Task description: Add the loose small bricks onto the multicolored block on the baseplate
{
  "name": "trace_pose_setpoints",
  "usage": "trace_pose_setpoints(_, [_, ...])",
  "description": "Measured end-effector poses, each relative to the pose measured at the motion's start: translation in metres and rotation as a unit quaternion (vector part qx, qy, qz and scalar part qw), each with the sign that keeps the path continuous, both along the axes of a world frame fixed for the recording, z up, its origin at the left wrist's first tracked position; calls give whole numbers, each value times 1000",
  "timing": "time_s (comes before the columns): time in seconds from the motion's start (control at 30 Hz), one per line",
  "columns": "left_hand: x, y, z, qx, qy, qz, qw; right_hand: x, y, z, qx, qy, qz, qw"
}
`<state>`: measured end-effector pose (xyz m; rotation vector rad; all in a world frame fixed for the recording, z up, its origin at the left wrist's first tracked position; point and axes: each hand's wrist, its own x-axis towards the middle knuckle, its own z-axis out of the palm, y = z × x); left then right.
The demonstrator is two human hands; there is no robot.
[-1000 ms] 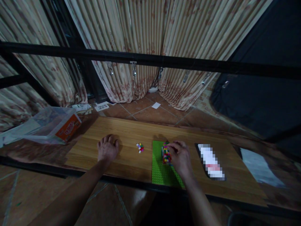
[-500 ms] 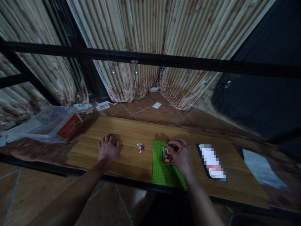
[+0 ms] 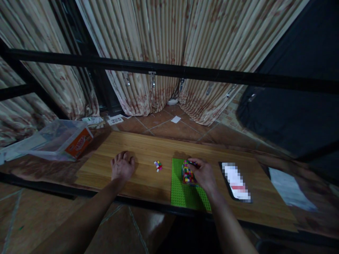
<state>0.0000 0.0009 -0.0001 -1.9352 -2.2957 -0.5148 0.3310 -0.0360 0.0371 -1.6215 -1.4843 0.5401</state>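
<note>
My left hand [image 3: 123, 167] lies palm down on the wooden table, its fingers slightly spread and nothing in them. To its right is a small loose pile of coloured toy bricks [image 3: 158, 166]. A green studded baseplate [image 3: 177, 190] lies near the table's front edge. On it stands a block built of many coloured bricks [image 3: 187, 173]. My right hand [image 3: 203, 173] reaches over this block from the right, thumb and fingers bent together at its far end. Whatever the fingertips grip is too small and too covered to make out. The hand also hides the block's right side.
A phone [image 3: 236, 181] with a blurred screen lies right of the baseplate on the table [image 3: 143, 144]. Paper [image 3: 290, 188] lies beyond the right end. A clear plastic box [image 3: 59, 139] with an orange label is at the left. A black bar [image 3: 169, 67] crosses before the curtains.
My right hand stays at the brick block with only a slight shift of the fingers. The left hand rests in the same place. The view has moved a little.
</note>
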Motion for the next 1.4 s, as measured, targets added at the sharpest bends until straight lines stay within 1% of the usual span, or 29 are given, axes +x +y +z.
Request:
trace_pose_setpoints(0.1, [1, 0, 1, 0, -1, 1, 1000, -2, -8, 8, 46, -41, -27, 998])
trace_pose_setpoints(0.2, [2, -1, 3, -5, -7, 2, 1000, -12, -20, 18, 91, -74, -51, 992])
trace_pose_setpoints(0.23, [3, -1, 3, -7, -9, 2, 1000, -18, -24, 21, 100, -78, -42, 991])
trace_pose_setpoints(0.3, [3, -2, 4, -10, -11, 3, 1000, -35, -31, 22, 106, -76, -1, 991])
trace_pose_setpoints(0.37, [4, -2, 4, -11, -13, 5, 1000, -56, -36, 19, 100, -70, 47, 991])
trace_pose_setpoints(0.43, [4, -2, 3, -7, -14, 5, 1000, -76, -37, 12, 78, -72, 76, 991])
trace_pose_setpoints(0.57, [3, -2, 2, 1, -10, 1, 1000, -107, -32, -8, 30, -105, 99, 989])
trace_pose_setpoints(0.67, [4, -3, 3, 0, -6, 1, 1000, -118, -25, -18, 24, -125, 113, 985])
trace_pose_setpoints(0.93, [3, -3, 2, 6, -10, 0, 1000, -132, -12, -28, 17, -212, 102, 972])
trace_pose_setpoints(1.13, [1, -1, -1, 7, -1, 2, 1000, -130, -19, -27, 8, -226, 100, 969])
trace_pose_setpoints(1.23, [1, -1, -1, 7, 0, 3, 1000, -126, -29, -26, 17, -207, 112, 972])
trace_pose_setpoints(1.33, [0, -1, -1, 6, 2, 3, 1000, -121, -42, -21, 54, -150, 113, 981])
trace_pose_setpoints(1.4, [-1, 0, -1, 7, 3, 2, 1000, -115, -49, -15, 72, -116, 102, 985])
